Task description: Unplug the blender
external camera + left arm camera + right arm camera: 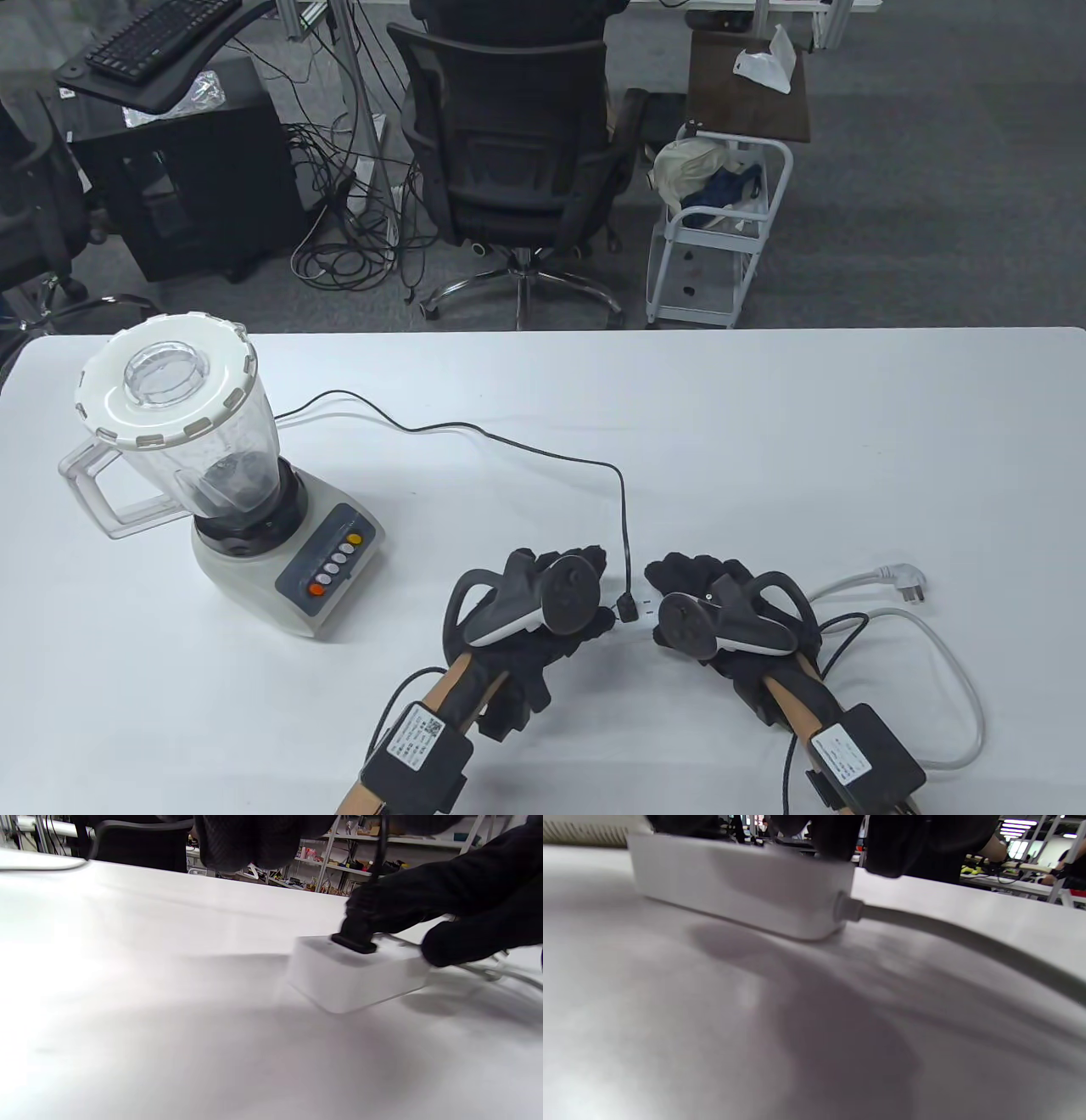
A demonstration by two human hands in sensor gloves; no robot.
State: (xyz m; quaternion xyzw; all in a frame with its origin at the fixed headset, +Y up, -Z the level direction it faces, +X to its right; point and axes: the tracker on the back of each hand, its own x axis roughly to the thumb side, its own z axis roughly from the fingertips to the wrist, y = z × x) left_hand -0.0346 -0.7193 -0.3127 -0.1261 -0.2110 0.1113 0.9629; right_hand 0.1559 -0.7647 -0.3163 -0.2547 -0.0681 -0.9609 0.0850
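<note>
The blender (229, 501) stands at the table's left, a clear jug with a white lid on a white base. Its black cord (509, 441) runs right to a black plug (629, 608) seated in a white power strip (646, 608) between my hands. In the left wrist view the plug (354, 938) sits upright in the strip (352, 974). My left hand (543, 607) hovers just left of the plug and holds nothing. My right hand (708, 611) holds the strip, with its fingers (398, 906) on the strip's top beside the plug. The right wrist view shows the strip (742, 885) under my fingertips (840, 838).
The strip's white cable (967, 679) loops over the table at the right, and its own white plug (908, 586) lies loose there. The cable (946, 933) leaves the strip's end in the right wrist view. An office chair (517, 153) and a small cart (721, 229) stand beyond the far edge.
</note>
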